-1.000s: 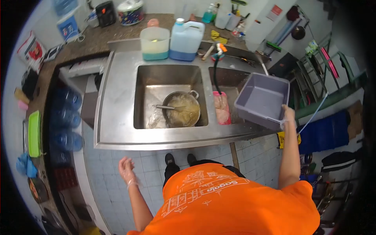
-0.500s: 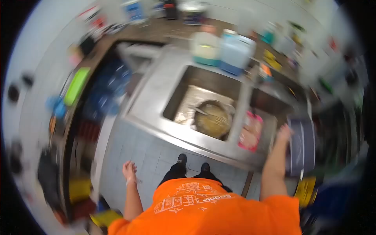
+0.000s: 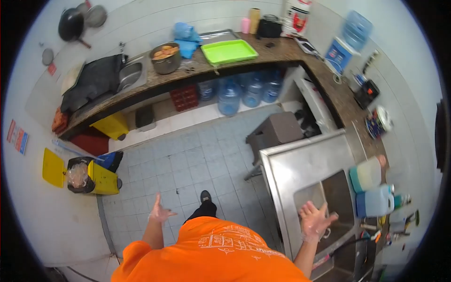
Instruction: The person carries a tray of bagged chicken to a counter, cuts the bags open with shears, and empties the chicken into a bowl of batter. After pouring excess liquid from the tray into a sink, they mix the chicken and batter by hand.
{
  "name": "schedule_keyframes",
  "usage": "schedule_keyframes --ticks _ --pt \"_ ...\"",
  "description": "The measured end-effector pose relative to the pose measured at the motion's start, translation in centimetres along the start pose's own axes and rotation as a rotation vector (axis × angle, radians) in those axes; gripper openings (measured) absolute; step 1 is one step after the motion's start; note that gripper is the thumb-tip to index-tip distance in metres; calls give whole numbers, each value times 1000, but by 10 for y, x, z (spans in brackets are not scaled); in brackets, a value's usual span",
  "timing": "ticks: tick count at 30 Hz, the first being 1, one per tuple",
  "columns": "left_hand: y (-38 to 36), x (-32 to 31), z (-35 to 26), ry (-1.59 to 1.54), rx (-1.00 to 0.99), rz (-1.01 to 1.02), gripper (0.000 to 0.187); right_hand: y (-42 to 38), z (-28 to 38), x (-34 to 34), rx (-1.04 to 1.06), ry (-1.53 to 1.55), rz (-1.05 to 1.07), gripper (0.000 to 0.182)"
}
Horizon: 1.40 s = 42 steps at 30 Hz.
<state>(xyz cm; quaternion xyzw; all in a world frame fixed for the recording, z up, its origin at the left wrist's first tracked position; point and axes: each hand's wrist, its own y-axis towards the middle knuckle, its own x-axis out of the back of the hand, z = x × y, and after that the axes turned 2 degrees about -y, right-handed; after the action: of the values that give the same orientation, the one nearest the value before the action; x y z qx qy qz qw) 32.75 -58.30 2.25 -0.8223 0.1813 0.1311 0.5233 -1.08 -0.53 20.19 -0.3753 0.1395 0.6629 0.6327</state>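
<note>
My left hand (image 3: 159, 212) hangs over the tiled floor with its fingers spread and nothing in it. My right hand (image 3: 315, 220) is raised above the steel sink unit (image 3: 300, 164), fingers apart, also holding nothing. Both hands wear thin clear gloves. The sink basin (image 3: 338, 202) lies just under and beyond my right hand. My orange shirt fills the bottom of the view.
A dark stool (image 3: 275, 131) stands beside the sink unit. Two plastic jugs (image 3: 373, 188) sit on the sink's far rim. A long counter carries a green tray (image 3: 229, 50) and a metal pot (image 3: 165, 58). Water bottles (image 3: 239, 91) stand beneath it. A yellow bin (image 3: 89, 176) is at left.
I have turned left, away from the sink toward the room. The grey tub that my right hand held is gone from view, and that hand is now open.
</note>
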Motion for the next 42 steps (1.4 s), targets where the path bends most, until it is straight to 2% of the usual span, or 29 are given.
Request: schedule_keyframes --ticks 1,2,4,6,8,10,13,16,19,20,22,23,25,27,28,30,31,34,38,39,42 --pt "17 -10 -14 -38 -17 20 132 23 -28 -45 -84 -121 0 123" --pt "34 -30 -32 -79 -36 45 132 47 -55 -82 -124 -234 30 117" --pt "54 -79 -76 -67 -154 20 118 98 -107 -150 -189 -455 94 106" --pt "93 -109 -119 107 -240 49 105 140 -144 -213 -256 -543 98 93" --pt "124 -147 -164 187 -298 58 89 180 -174 -245 -303 -550 15 65" --pt "139 -199 -209 159 -335 46 70 216 -194 -276 -343 -540 5 59" --pt "166 -269 -270 60 -449 90 52 268 -216 -323 -355 -703 -1 60" --pt "188 -337 -332 -8 -557 142 44 329 -238 -374 -357 -839 35 66" --pt "197 -407 -388 0 -678 186 42 427 -285 -392 -247 -979 248 63" --pt "205 -428 -409 26 -721 166 40 480 -327 -393 -73 -1179 385 58" --pt "217 -464 -443 80 -796 124 36 527 -366 -462 219 -1439 584 50" --pt "218 -484 -457 125 -825 51 36 523 -377 -537 335 -1505 647 47" --pt "222 -526 -492 211 -901 -80 35 572 -442 -599 788 -1452 914 49" --pt "238 -542 -522 267 -1015 -97 32 596 -476 -665 918 -1637 1115 52" --pt "247 -550 -537 288 -1071 -103 31 602 -487 -683 922 -1691 1111 49" --pt "254 -565 -563 313 -1058 -157 31 615 -508 -707 925 -1804 1104 43" --pt "262 -566 -578 318 -1061 -161 32 629 -523 -711 721 -1948 1119 58" --pt "289 -566 -625 434 -1046 -171 38 673 -553 -710 705 -2046 1045 64" --pt "327 -578 -678 578 -986 -132 45 700 -527 -747 172 -2006 825 59" --pt "335 -585 -689 601 -974 -114 48 714 -536 -745 206 -1935 803 59" --pt "365 -595 -714 868 -834 -88 54 746 -543 -802 453 -1798 856 57"
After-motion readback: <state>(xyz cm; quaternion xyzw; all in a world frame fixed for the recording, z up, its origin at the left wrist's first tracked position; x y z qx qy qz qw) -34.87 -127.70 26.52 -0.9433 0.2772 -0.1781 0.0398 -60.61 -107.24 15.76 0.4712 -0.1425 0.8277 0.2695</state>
